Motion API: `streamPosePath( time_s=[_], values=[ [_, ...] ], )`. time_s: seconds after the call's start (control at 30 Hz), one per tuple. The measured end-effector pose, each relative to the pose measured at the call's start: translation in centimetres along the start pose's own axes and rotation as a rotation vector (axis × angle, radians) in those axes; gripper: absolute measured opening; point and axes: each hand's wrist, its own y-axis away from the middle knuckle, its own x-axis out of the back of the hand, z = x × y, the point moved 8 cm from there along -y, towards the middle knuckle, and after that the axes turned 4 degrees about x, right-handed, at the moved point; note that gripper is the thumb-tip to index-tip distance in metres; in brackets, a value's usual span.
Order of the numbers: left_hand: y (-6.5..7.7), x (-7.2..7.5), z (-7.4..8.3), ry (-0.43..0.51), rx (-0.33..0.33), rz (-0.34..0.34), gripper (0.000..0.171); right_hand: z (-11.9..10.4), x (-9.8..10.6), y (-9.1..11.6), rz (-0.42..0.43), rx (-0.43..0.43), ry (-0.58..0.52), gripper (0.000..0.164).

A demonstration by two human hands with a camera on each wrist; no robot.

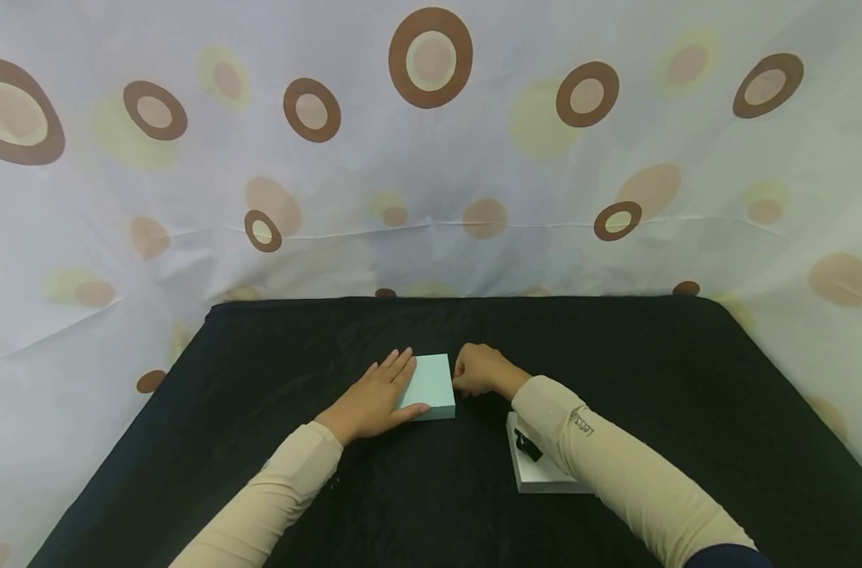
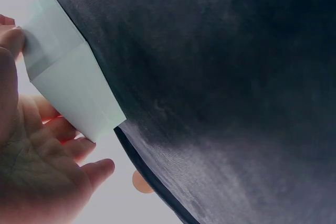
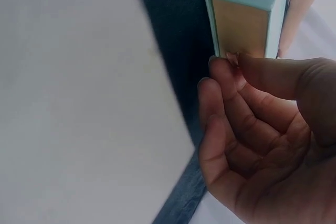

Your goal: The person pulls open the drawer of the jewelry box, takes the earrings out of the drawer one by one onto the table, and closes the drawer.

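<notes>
A pale mint-green box (image 1: 432,382) lies on the black cloth. In the right wrist view, its end shows a tan inner face (image 3: 239,24) framed by the green outer cover. My left hand (image 1: 376,400) holds the box from its left side, fingers stretched over it and thumb at the near edge. At the box's right end is my right hand (image 1: 482,369). Its thumb and index finger pinch a small pull tab (image 3: 232,57) low on the tan face, and the other fingers are curled. The tab is mostly hidden by the fingertips.
A white box (image 1: 537,477) with a black mark on top sits under my right forearm, partly covered by the sleeve. Black cloth (image 1: 317,331) covers the table. Behind it hangs a pale curtain (image 1: 431,173) with brown and yellow circles.
</notes>
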Motion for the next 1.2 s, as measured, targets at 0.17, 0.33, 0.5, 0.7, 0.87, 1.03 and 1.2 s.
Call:
streamPosePath(
  time_s=[0.17,0.33,0.5,0.7,0.87,1.03,1.2],
  values=[
    [-0.1,0.0,0.0,-0.014,-0.002,-0.001,0.082,0.2,0.2,0.3,0.002,0.002,-0.014,0.021],
    [-0.4,0.3,0.1,-0.017,-0.006,0.000,0.082,1.0,0.9,0.8,0.016,0.005,-0.053,0.019],
    [-0.6,0.4,0.3,0.001,0.008,-0.022,0.084,1.9,2.3,2.3,0.044,0.051,-0.155,0.021],
    [-0.5,1.1,0.5,-0.011,0.009,-0.031,0.084,3.5,4.8,5.1,0.115,0.114,-0.254,0.024],
    [-0.5,1.6,0.6,-0.026,0.004,-0.051,0.084,5.9,6.5,7.3,0.167,0.087,-0.267,0.025],
    [-0.3,2.2,1.4,0.000,-0.029,-0.031,0.085,7.9,7.6,9.9,0.217,0.071,-0.267,0.026],
    [0.2,3.0,3.2,-0.005,-0.105,0.020,0.083,9.9,7.9,12.3,0.249,0.026,-0.295,0.030]
  ],
)
